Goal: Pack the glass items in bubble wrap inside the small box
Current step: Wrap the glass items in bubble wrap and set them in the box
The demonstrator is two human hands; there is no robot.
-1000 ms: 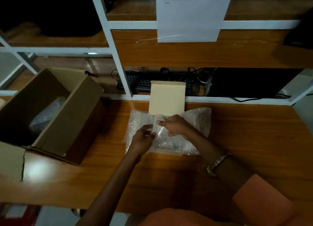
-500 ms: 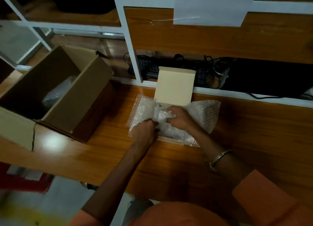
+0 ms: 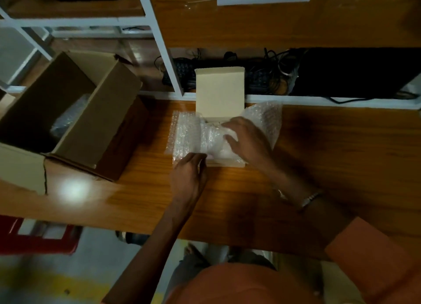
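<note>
A small pale box [image 3: 230,163] sits on the wooden table with its lid [image 3: 219,92] standing up at the back. Clear bubble wrap [image 3: 186,133] spills out of it on both sides and hides whatever glass lies inside. My left hand [image 3: 189,178] is at the box's front left corner, fingers curled on the wrap's near edge. My right hand [image 3: 247,140] lies flat on the wrap over the box, fingers spread and pressing down.
A large open cardboard box [image 3: 109,121] stands at the left with a plastic-wrapped thing [image 3: 68,117] inside. Behind the table runs a white shelf frame [image 3: 159,42] with a keyboard and cables [image 3: 262,76]. A red stool [image 3: 38,235] stands below the table's edge.
My left hand has slid from the middle of the wrap back to the box's front left corner. My right hand has flattened over the wrap. The camera has tilted down.
</note>
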